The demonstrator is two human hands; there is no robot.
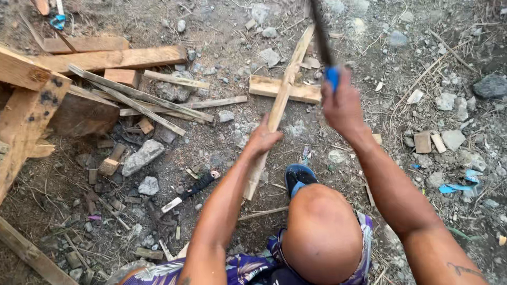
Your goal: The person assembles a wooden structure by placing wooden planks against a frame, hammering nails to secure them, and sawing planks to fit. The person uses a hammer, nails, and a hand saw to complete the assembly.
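My left hand (262,140) grips a long thin wooden slat (282,97) near its middle; the slat runs diagonally from beside my blue sandal (297,177) up across a short plank (272,87). My right hand (342,103) is raised above the slat and closed on the blue handle (332,76) of a long dark blade (319,29) that points up and out of the top edge of the view. My bare knee (321,232) fills the lower middle.
A pile of planks and offcuts (113,60) lies at upper left beside a wooden frame (24,113). A knife with a black handle (193,190) rests on the dirt left of my arm. Stones (142,157), wood chips and blue scraps litter the ground.
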